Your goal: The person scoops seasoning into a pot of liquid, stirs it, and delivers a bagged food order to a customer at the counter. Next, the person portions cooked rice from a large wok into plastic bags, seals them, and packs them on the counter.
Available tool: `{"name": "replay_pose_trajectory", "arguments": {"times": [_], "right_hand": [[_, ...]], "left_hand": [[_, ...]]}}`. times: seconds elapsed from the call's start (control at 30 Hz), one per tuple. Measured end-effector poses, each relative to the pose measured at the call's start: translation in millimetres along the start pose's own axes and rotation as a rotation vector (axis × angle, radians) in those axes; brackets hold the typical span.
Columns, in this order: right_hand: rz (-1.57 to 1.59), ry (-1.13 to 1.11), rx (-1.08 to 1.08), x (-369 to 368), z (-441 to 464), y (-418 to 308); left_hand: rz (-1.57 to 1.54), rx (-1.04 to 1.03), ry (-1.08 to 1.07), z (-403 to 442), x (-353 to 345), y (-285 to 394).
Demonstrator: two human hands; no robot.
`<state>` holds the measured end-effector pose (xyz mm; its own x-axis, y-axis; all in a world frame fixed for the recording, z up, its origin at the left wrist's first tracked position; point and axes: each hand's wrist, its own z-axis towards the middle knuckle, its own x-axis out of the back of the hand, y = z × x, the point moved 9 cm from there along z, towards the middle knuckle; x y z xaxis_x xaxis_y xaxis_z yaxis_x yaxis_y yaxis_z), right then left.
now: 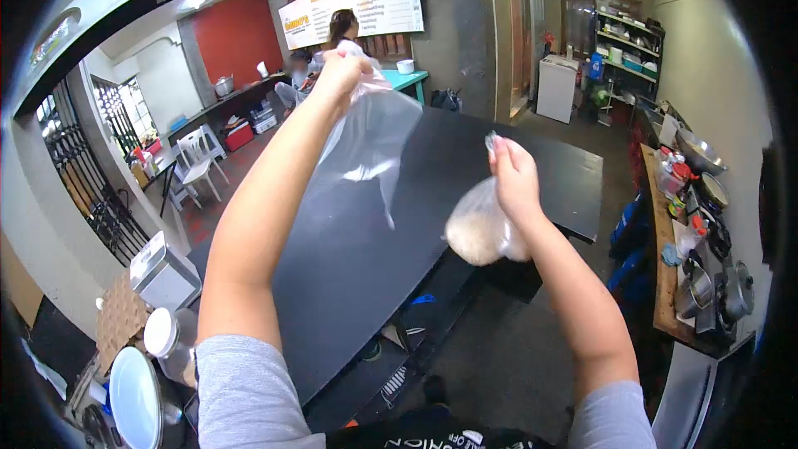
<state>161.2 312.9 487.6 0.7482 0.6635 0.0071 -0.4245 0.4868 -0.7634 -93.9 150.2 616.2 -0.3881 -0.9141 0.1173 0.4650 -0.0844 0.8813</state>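
Note:
My left hand (pixel 347 73) is raised over the dark counter (pixel 349 258), its fingers closed on the top of a clear plastic bag (pixel 370 137). That bag hangs down loosely and looks empty. On the right, my right hand (pixel 514 168) pinches the gathered neck of another clear bag (pixel 478 229). Something pale and rounded fills the bottom of this second bag, which hangs beside the counter's edge. The two bags are apart.
A napkin dispenser (pixel 165 270), a lidded jar (pixel 162 333) and a light blue basin (pixel 135 399) stand at the lower left. Pots and bottles crowd a wooden shelf (pixel 661 283) on the right. Two people sit or stand beyond the counter.

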Motion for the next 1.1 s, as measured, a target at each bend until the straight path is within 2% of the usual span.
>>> {"name": "replay_pose_trajectory", "arguments": {"times": [0.03, 0.1, 0.13, 0.23, 0.27, 0.4, 0.47, 0.5, 0.6, 0.63, 0.7, 0.77, 0.87, 0.93, 1.0, 1.03, 1.07, 1.1], "right_hand": [[-0.015, 0.006, 0.054, -15.6, 18.2, 15.3], [0.020, -0.024, 0.016, -52.4, 53.8, 52.1], [-0.035, -0.056, 0.065, -70.8, 66.2, 61.3], [-0.203, -0.175, 0.201, -122.1, 94.5, 87.1], [-0.291, -0.265, 0.167, -138.9, 98.1, 96.7], [-0.332, -0.488, 0.306, -185.4, 100.0, 146.5], [-0.445, -0.708, 0.366, -198.9, 97.5, 157.0], [-0.503, -0.821, 0.410, -204.7, 97.0, 160.1], [-0.635, -0.868, 0.750, -209.1, 94.5, 128.8], [-0.666, -0.880, 0.797, -214.5, 98.9, 124.7], [-0.338, -0.743, 0.792, -219.4, 116.0, 108.7], [-0.166, -0.656, 0.855, -226.3, 128.0, 117.1], [0.010, -0.465, 0.939, -240.6, 152.1, 130.5], [0.122, -0.333, 0.958, -242.8, 169.6, 130.7], [0.218, -0.333, 0.949, -241.1, 181.5, 122.9], [0.261, -0.331, 0.944, -238.0, 187.9, 117.4], [0.256, -0.385, 0.955, -240.3, 192.8, 116.5], [0.297, -0.422, 0.961, -237.8, 198.0, 114.0]], "left_hand": [[-0.060, -0.007, 0.047, 11.3, 1.5, -9.1], [-0.308, -0.016, -0.014, 33.2, 2.5, -26.8], [-0.392, -0.016, 0.119, 42.8, 10.6, -42.7], [-0.575, 0.193, -0.063, 76.3, 10.0, -90.6], [-0.707, 0.260, 0.039, 85.7, 14.2, -112.4], [-0.858, 0.320, 0.113, 103.0, 29.2, -157.5], [-0.906, 0.332, 0.128, 105.2, 32.4, -169.4], [-0.930, 0.322, 0.174, 108.4, 34.7, -177.0], [-0.960, 0.228, 0.199, 114.3, 29.1, -184.8], [-0.990, 0.253, 0.247, 112.0, 22.6, -184.4], [-1.091, 0.247, 0.304, 112.0, 8.9, -177.0], [-1.191, 0.179, 0.320, 119.2, -11.3, -171.4], [-1.325, 0.227, 0.358, 116.0, -30.1, -159.1], [-1.293, 0.205, 0.304, 110.7, -32.9, -147.1], [-1.226, 0.169, 0.321, 111.5, -29.7, -147.5], [-1.238, 0.117, 0.079, 114.3, -29.8, -141.4], [-0.903, 0.006, 0.301, 98.6, -14.8, -128.2], [-0.871, -0.002, 0.442, 92.4, 3.1, -130.1]]}}
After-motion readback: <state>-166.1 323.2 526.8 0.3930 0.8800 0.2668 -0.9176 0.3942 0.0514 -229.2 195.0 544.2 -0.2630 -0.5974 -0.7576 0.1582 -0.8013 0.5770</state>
